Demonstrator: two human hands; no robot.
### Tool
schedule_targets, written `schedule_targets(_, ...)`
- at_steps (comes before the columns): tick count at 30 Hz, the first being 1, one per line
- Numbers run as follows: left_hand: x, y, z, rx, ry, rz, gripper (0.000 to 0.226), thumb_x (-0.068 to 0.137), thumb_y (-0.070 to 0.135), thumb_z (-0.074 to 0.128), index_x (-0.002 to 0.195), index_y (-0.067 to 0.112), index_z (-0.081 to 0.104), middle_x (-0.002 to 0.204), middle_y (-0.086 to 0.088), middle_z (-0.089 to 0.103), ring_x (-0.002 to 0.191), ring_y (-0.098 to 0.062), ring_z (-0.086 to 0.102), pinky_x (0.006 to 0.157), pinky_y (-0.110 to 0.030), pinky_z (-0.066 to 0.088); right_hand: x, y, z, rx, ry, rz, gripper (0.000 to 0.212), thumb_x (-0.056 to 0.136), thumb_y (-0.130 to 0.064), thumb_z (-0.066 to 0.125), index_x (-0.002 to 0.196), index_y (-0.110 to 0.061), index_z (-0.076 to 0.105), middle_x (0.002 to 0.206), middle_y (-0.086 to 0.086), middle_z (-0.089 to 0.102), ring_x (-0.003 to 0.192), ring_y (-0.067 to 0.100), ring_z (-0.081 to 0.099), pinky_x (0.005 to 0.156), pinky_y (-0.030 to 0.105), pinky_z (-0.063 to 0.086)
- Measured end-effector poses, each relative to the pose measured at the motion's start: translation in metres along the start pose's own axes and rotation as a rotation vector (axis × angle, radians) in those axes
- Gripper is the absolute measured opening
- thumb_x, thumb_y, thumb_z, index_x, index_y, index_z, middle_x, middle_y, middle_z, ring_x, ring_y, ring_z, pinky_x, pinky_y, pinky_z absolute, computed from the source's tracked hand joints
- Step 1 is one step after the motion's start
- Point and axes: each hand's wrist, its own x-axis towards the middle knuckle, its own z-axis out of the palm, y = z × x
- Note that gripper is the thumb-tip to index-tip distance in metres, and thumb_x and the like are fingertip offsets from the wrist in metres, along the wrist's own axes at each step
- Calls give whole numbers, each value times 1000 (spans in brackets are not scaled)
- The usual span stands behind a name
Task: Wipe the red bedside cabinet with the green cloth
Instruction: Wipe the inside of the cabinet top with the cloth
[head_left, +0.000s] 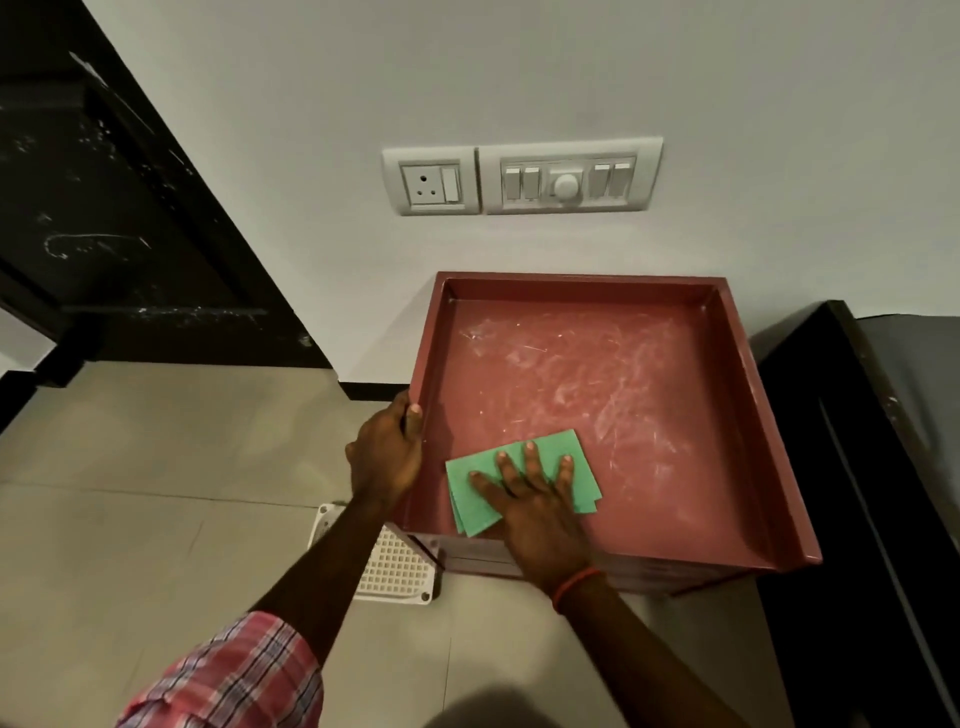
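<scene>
- We find the red bedside cabinet (649, 415), a square metal unit with a raised rim around a recessed top, standing against the pale wall; all places below are given from it.
- The recessed top carries whitish smears and scratches across its middle and far part.
- The green cloth (519, 480), a folded rectangular piece, lies flat on the top in the near left corner, one edge close to the near rim.
- The right hand (535, 499) lies palm-down on the cloth with fingers spread and flat, pressing it to the surface rather than gripping it. An orange band sits on that wrist.
- The left hand (387, 457) is closed over the cabinet's left rim, thumb on the inner face, fingers outside.
- A pink checked sleeve (234, 675) covers the left upper arm.
- A white perforated plastic panel (395, 566) lies on the tiled floor beside the near left corner.
- A white switch-and-socket plate (522, 176) is fixed to the wall above the cabinet.
- A dark piece of furniture (841, 467) stands just right of it.
</scene>
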Motion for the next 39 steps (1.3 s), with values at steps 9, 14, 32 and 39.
schedule_targets(9, 2, -7, 4, -65, -21, 4, 36, 109, 40, 36, 139, 34, 56, 113, -2, 74, 108, -31, 68, 98, -53, 49, 130, 53, -36, 117, -39, 50, 52, 99, -18, 37, 140, -49, 43, 160, -6, 30, 152, 24, 11, 118, 61, -4)
schedule_targets(14, 6, -15, 12, -52, -23, 15, 45, 109, 45, 33, 149, 33, 49, 121, 0, 72, 113, -27, 66, 102, -55, 48, 200, 70, -48, 33, 20, 146, 73, 89, 2, 42, 142, -49, 39, 158, -6, 33, 150, 25, 16, 114, 68, 8)
schedule_targets(32, 5, -16, 13, -424, 4, -64, 65, 101, 75, 15, 129, 43, 63, 113, 14, 74, 104, -16, 70, 92, -51, 57, 7, -33, 35, -142, 220, -323, 50, 78, -20, 47, 122, -37, 64, 129, -6, 66, 126, 27, 57, 97, 63, 32)
schedule_targets(39, 2, -12, 11, -463, 20, -92, 73, 95, 80, 10, 128, 45, 64, 112, 14, 73, 104, -15, 69, 94, -51, 55, 44, -7, 16, -104, 88, -346, 43, 88, -38, 44, 129, -50, 51, 138, -18, 56, 134, 14, 49, 106, 55, 24)
